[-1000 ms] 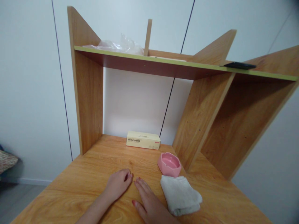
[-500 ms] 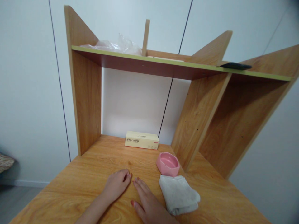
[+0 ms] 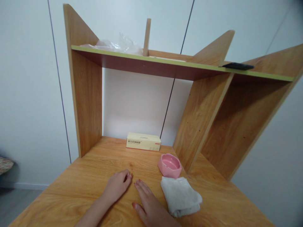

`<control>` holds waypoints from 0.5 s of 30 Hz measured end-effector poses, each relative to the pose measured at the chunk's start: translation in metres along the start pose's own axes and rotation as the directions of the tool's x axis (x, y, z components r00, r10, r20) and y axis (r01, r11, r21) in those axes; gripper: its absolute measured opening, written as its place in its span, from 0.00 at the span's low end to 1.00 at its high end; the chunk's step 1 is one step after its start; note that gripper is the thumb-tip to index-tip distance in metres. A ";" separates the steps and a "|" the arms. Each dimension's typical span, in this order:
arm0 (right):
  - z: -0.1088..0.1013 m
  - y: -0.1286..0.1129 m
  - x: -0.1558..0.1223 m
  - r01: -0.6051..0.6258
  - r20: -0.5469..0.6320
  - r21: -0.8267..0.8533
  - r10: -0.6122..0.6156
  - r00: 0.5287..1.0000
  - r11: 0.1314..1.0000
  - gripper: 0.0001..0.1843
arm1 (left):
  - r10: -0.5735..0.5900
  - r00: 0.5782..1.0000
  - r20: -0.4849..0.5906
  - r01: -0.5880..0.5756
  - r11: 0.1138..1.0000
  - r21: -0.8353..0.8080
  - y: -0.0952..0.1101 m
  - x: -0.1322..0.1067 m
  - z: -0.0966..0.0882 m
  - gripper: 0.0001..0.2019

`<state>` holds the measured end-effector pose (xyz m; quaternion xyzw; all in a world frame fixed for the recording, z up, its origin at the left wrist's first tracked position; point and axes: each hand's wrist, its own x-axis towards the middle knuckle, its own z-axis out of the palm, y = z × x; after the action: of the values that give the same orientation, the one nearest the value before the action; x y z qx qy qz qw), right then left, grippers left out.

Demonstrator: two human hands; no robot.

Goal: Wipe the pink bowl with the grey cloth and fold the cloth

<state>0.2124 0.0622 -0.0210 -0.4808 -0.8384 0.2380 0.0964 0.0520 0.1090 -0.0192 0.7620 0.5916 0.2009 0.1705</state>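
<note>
Left hand (image 3: 115, 188) edged leftward, fingers (image 3: 126, 176) curled; right hand (image 3: 151, 207) flat on desk (image 3: 82, 176).

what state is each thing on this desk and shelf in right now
left hand: empty, palm down on the wooden desk, fingers loosely curled
right hand: empty, flat on the desk
folded white cloth: folded, lying beside the right hand
pink ceramic dish: upright, empty
long cream cardboard box: closed, lying lengthwise
clear plastic bag: crumpled, on the top shelf
flat black object: lying flat on the shelf
</note>
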 end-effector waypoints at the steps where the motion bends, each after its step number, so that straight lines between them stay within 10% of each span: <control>1: 0.000 0.000 0.000 0.002 0.002 -0.009 -0.002 1.000 1.000 0.32 | -0.002 1.000 0.002 0.002 1.000 -0.002 0.000 0.000 -0.001 0.13; 15: -0.001 -0.003 0.002 0.003 0.028 -0.054 -0.001 1.000 0.999 0.33 | -0.012 1.000 -0.002 0.012 1.000 0.005 0.000 0.001 -0.002 0.13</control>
<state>0.2096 0.0629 -0.0185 -0.4791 -0.8462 0.2219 0.0719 0.0510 0.1103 -0.0178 0.7586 0.5968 0.1993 0.1692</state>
